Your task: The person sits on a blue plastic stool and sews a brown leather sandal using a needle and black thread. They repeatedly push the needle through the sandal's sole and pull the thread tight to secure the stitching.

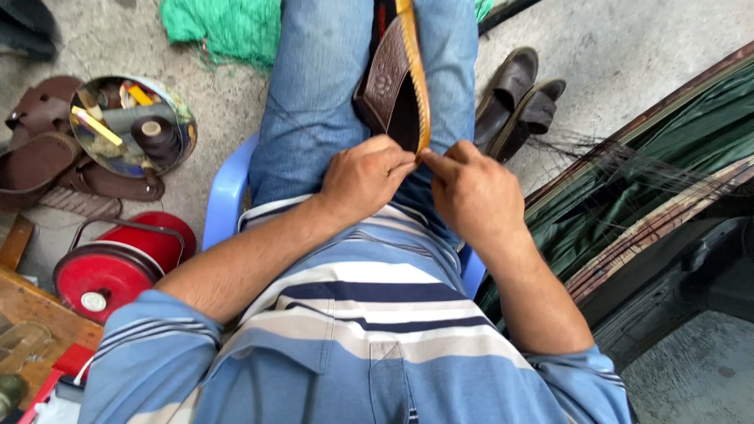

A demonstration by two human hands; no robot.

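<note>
I sit on a blue plastic chair [224,206] with a brown embossed leather sandal [390,78] held on edge between my knees, its tan sole edge [416,71] turned up. My left hand [365,174] pinches the near end of the sandal with fingers closed. My right hand [463,188] meets it from the right, its fingertips pinched at the same end of the sole edge. Whether a needle or thread is in the fingers cannot be told.
A pair of dark brown sandals [514,102] lies on the concrete floor at right. At left are a round tin [132,126] with spools and tools, brown sandals [47,169], and a red cylinder [118,263]. Green netting [224,27] lies ahead. Green fabric and frames [652,180] lean at right.
</note>
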